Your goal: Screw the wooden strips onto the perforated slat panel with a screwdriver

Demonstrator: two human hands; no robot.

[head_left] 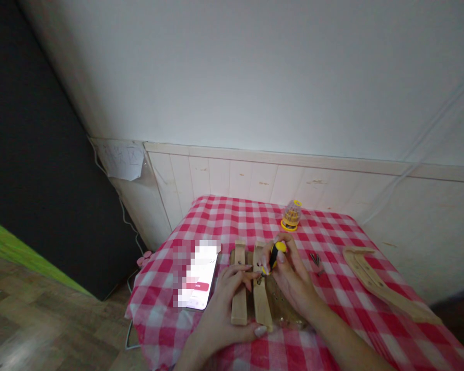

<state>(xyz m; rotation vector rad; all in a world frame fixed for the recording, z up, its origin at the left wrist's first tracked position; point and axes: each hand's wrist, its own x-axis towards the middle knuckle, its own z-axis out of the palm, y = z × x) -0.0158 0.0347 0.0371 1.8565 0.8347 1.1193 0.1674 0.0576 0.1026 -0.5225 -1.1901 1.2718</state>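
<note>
My right hand [292, 275] is closed around a yellow and black screwdriver [277, 252], tilted with its tip down at a curved wooden strip [263, 309]. A second wooden strip [238, 309] lies just left of it, roughly parallel. Both strips rest on a brown, shiny piece [284, 309] with small dark marks, whose kind I cannot make out. My left hand [226, 299] grips the strips, its fingers over their upper part and its thumb at the near end. Around the screwdriver's tip, the fingertips hide the exact contact.
A phone [199, 278] with a lit, partly blurred screen lies at left on the checked tablecloth [170, 335]. A clear, yellow-based bit holder [292, 215] stands at the back. Small screws [315, 259] lie to the right, beside joined wooden strips [386, 288]. Behind is a wall [247, 175].
</note>
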